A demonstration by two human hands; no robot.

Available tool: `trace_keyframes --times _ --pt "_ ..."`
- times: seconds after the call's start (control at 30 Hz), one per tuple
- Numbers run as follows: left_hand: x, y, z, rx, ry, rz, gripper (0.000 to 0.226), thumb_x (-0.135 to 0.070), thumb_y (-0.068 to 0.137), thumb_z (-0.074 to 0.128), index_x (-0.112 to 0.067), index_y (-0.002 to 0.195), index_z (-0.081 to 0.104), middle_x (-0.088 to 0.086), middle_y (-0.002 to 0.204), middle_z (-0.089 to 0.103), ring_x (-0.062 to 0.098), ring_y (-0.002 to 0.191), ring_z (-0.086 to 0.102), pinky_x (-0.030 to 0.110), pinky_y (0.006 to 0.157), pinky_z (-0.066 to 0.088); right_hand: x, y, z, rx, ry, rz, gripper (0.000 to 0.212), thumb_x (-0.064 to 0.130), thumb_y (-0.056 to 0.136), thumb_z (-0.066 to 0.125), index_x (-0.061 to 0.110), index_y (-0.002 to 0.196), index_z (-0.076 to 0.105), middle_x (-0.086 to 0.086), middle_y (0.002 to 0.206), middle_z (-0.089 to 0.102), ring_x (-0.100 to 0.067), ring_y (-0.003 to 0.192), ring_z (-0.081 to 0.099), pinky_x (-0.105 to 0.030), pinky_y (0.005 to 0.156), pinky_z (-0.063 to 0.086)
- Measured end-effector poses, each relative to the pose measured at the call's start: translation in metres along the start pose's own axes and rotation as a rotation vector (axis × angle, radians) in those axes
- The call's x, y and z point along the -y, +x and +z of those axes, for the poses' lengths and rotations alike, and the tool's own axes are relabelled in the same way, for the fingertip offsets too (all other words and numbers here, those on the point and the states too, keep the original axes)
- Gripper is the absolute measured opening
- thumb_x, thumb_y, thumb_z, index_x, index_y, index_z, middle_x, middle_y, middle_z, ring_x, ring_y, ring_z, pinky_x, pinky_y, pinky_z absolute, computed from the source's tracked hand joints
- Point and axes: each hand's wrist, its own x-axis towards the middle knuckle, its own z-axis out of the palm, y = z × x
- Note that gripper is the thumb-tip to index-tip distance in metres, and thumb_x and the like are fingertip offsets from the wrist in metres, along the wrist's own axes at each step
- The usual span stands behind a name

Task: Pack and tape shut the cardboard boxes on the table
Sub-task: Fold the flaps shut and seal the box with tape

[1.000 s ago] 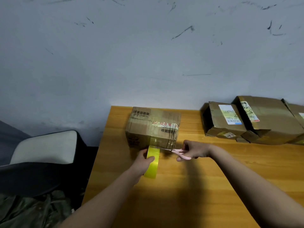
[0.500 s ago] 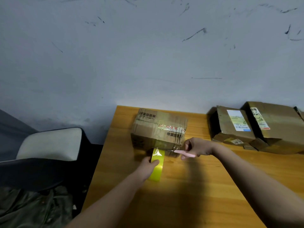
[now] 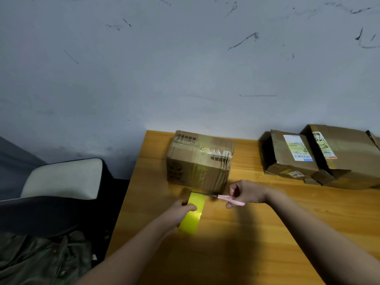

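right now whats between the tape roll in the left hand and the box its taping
In the head view, the blades of the pink scissors, held in the right hand, cross the gap between the yellow tape roll in the left hand and the cardboard box.

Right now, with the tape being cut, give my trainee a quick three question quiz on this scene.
1. True or false: the left hand holds the yellow tape roll.
2. What does the right hand grip?
A. a knife
B. pink scissors
C. a marker
3. Fill in: the scissor blades lie across the tape just in front of the ______.

Key:
1. True
2. B
3. cardboard box; the two labelled boxes at the far right of the table are untouched.
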Motion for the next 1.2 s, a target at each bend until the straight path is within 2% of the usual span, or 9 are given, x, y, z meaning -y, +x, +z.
trace_keyframes --times 0.2,0.4,0.47,0.57,0.67,0.77,0.93,1.1,1.2 --pt "0.005 -0.025 -0.017 0.073 0.125 0.021 0.058 -0.038 0.059 0.059 -0.015 0.111 0.056 0.004 0.095 0.059 0.014 0.078 0.053 0.024 0.061 0.038 -0.009 -0.01 0.024 -0.158 0.056 0.011 0.033 0.039 0.072 0.083 0.018 0.075 0.057 0.006 0.068 0.058 -0.009 0.063 0.048 -0.026 0.059 0.034" --pt "0.034 -0.039 -0.028 0.062 0.231 0.076 0.034 -0.033 0.067 0.062 -0.02 0.093 0.045 0.0 0.092 0.051 0.013 0.079 0.049 0.024 0.066 0.039 -0.013 -0.026 0.102 -0.297 -0.045 0.199 0.03 0.045 0.08 0.072 0.021 0.092 0.059 0.006 0.085 0.067 -0.015 0.078 0.062 -0.025 0.059 0.043" --pt "0.046 -0.04 -0.025 0.006 0.511 0.103 0.035 -0.037 0.067 0.062 -0.024 0.09 0.039 -0.001 0.093 0.048 0.018 0.085 0.052 0.03 0.073 0.041 -0.002 -0.026 0.131 -0.308 -0.136 0.285 0.028 0.045 0.087 0.063 0.024 0.104 0.056 0.003 0.094 0.065 -0.017 0.085 0.063 -0.022 0.058 0.039" --pt "0.06 -0.046 -0.015 -0.232 1.161 0.215 0.033 -0.039 0.085 0.062 -0.024 0.109 0.044 -0.002 0.109 0.057 0.017 0.102 0.057 0.03 0.083 0.044 0.014 -0.022 0.167 -0.316 -0.302 0.34 0.039 0.051 0.091 0.053 0.022 0.117 0.055 0.001 0.111 0.065 -0.017 0.099 0.063 -0.024 0.067 0.042" --pt "0.08 -0.043 -0.007 -0.295 1.369 0.296 0.048 -0.034 0.091 0.059 -0.015 0.131 0.041 0.003 0.127 0.054 0.019 0.117 0.053 0.033 0.101 0.039 0.024 -0.013 0.192 -0.331 -0.431 0.314 0.048 0.05 0.095 0.046 0.016 0.129 0.049 -0.003 0.126 0.055 -0.019 0.108 0.059 -0.026 0.078 0.048" --pt "0.101 -0.04 -0.007 -0.247 1.442 0.322 0.045 -0.026 0.094 0.053 -0.014 0.133 0.038 0.007 0.132 0.049 0.024 0.122 0.047 0.035 0.101 0.035 0.03 -0.009 0.208 -0.314 -0.414 0.35 0.054 0.049 0.096 0.047 0.011 0.134 0.045 -0.006 0.136 0.046 -0.022 0.116 0.054 -0.03 0.087 0.048" --pt "0.117 -0.038 -0.009 -0.222 1.437 0.404 0.033 -0.022 0.092 0.05 -0.013 0.124 0.045 0.009 0.122 0.053 0.027 0.112 0.053 0.037 0.092 0.041 0.038 -0.006 0.223 -0.242 -0.35 0.372 0.042 0.054 0.092 0.051 0.019 0.115 0.054 -0.001 0.115 0.063 -0.019 0.104 0.062 -0.028 0.077 0.048" --pt "0.112 -0.035 -0.01 -0.108 1.48 0.406 0.047 -0.038 0.09 0.055 -0.014 0.129 0.04 0.008 0.129 0.049 0.026 0.117 0.049 0.035 0.094 0.039 0.043 -0.008 0.217 -0.113 -0.321 0.323 0.041 0.051 0.093 0.05 0.017 0.113 0.059 -0.004 0.114 0.065 -0.022 0.105 0.062 -0.031 0.08 0.05" --pt "0.092 -0.037 -0.024 -0.108 1.415 0.519 0.051 -0.055 0.089 0.047 -0.017 0.123 0.047 0.005 0.123 0.051 0.021 0.11 0.05 0.031 0.089 0.04 0.047 -0.016 0.182 -0.272 -0.329 0.18 0.033 0.044 0.097 0.045 0.017 0.109 0.061 -0.005 0.107 0.067 -0.023 0.097 0.064 -0.032 0.077 0.051"
